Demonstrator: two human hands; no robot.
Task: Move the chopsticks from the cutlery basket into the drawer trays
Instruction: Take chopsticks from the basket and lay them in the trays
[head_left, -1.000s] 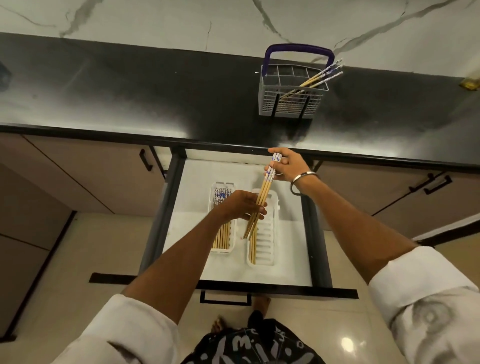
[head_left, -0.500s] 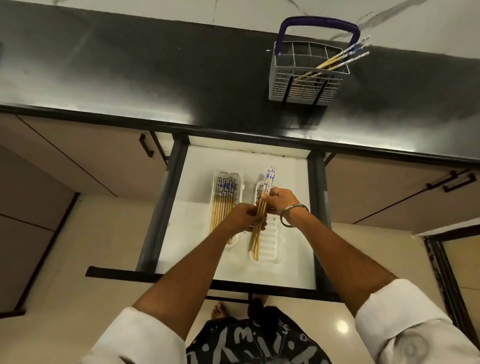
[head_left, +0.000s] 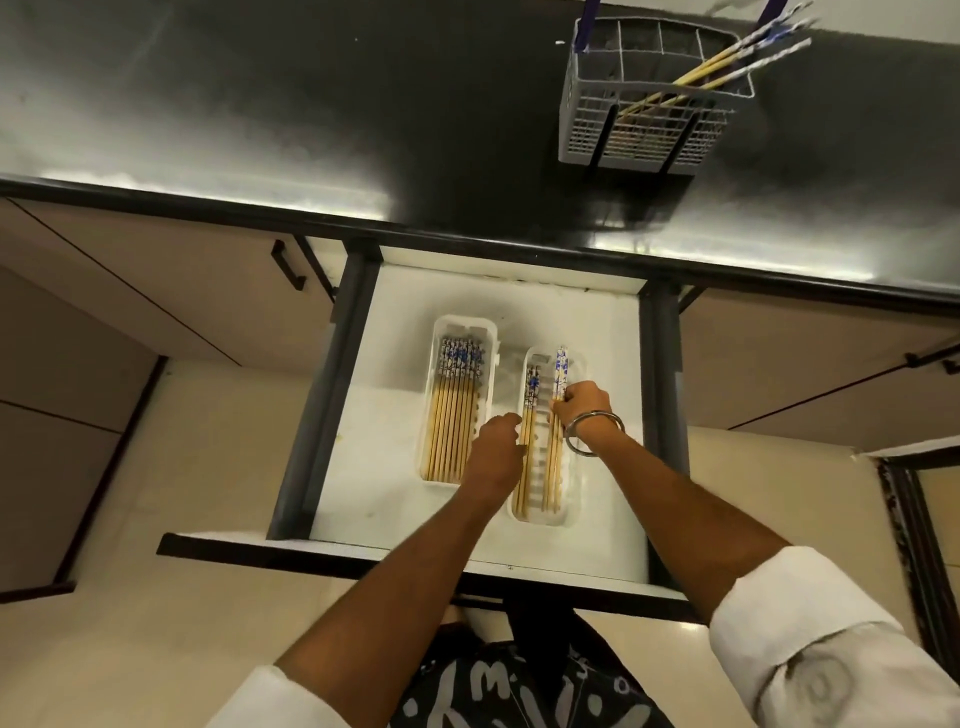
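Observation:
The white drawer (head_left: 395, 467) is pulled open with two white trays in it. The left tray (head_left: 465, 325) holds several bamboo chopsticks (head_left: 452, 426) with blue-patterned tops. In the right tray (head_left: 576, 364) my right hand (head_left: 584, 402) grips a small bundle of chopsticks (head_left: 560, 366) lying along the tray. My left hand (head_left: 496, 454) rests beside another pair (head_left: 527, 457) at the tray's left side, fingers curled; whether it grips them is unclear. The grey cutlery basket (head_left: 649, 135) stands on the black counter with a few chopsticks (head_left: 727, 73) leaning out to the right.
The black countertop (head_left: 260, 104) runs across the top. Closed beige cabinet fronts with black handles (head_left: 288, 265) flank the drawer. The drawer's dark front edge (head_left: 322, 556) is close to my body; tiled floor lies below.
Both hands have come down with the chopstick bundle from above the drawer into the right tray. The bundle now lies flat along it, split into two groups.

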